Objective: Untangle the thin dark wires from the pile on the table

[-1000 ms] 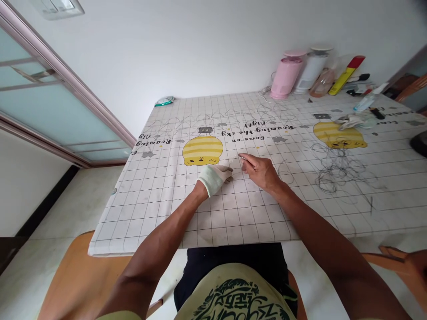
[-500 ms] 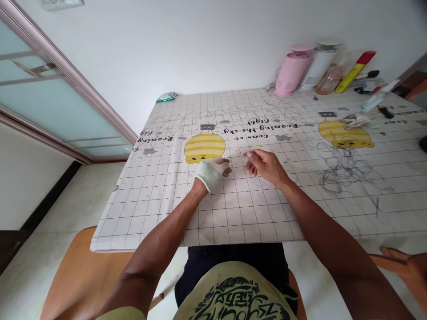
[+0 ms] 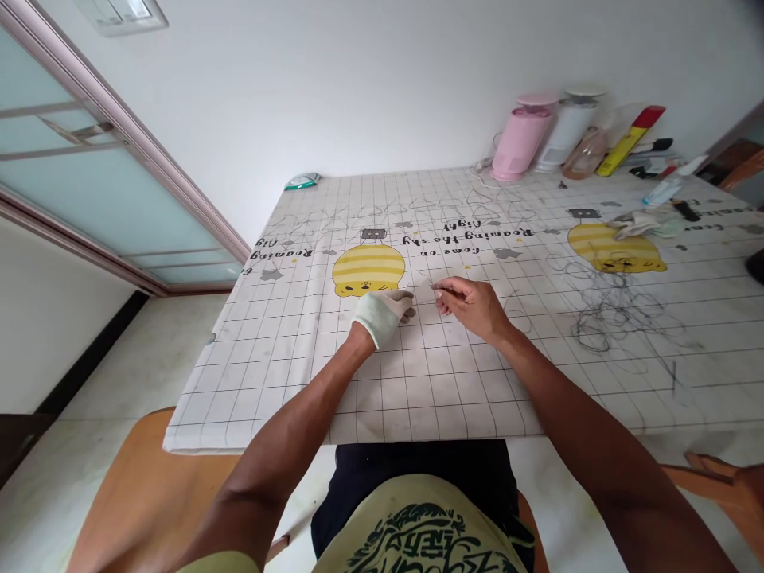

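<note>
1. A wide bench (image 3: 251, 398) covered in white grid-printed cloth, with yellow striped cartoon bears and black lettering, fills most of the view. A frosted-glass sliding door (image 3: 89, 183) stands to its left, and a wooden chair (image 3: 149, 485) sits at its near edge.
2. Along the far edge stand a pink cylindrical container (image 3: 520, 143) and a white cylindrical container (image 3: 566, 131), side by side.
3. On the right of the bench, a loose tangle of thin dark wire (image 3: 614, 318) lies below one bear.
4. Near the middle, the bare right hand (image 3: 471, 309) has its fingers (image 3: 445, 290) pinched closed on a thin pale strand (image 3: 425, 278), too fine to identify, which points toward the left hand.
5. The left hand (image 3: 380, 314), in a white knit glove, rests just below the other bear, with its fingers (image 3: 403, 306) curled. I cannot tell whether they hold anything.
</note>
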The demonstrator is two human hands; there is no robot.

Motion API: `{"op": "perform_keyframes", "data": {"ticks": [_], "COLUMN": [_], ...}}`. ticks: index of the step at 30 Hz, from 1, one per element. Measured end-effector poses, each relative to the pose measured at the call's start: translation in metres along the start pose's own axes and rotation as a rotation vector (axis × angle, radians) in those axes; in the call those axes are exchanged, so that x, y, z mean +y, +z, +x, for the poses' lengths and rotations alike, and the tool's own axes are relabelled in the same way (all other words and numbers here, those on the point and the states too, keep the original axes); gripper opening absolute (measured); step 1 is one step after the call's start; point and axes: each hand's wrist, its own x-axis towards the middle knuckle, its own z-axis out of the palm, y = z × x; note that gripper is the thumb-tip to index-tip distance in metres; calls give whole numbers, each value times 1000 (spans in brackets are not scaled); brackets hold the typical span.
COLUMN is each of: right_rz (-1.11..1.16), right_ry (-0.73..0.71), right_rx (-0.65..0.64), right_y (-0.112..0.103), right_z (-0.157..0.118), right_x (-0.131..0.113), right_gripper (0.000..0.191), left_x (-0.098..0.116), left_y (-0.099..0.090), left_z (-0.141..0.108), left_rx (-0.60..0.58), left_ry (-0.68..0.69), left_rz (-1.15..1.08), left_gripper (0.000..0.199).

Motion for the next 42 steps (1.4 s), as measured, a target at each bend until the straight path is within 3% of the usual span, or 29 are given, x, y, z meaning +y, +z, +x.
{"op": "perform_keyframes", "data": {"ticks": [7, 23, 30, 42], "right_rz": [56, 78, 79, 75], "right_ry": [16, 49, 64, 75], "right_rx": [64, 47, 18, 23], "right_y": [8, 5, 2, 0], "right_z": [-1, 1, 2, 3], "right_x": [0, 3, 0, 2], "right_gripper": [32, 31, 33, 35], "left_x": [2, -11, -18, -8], "left_y": [1, -2, 0, 1], "left_z": [-1, 7, 15, 5], "left_rx": [57, -65, -45, -20], "left_ry": [-34, -73, -60, -50], "left_rz": [38, -55, -115, -40], "left_gripper": [44, 37, 34, 28]}}
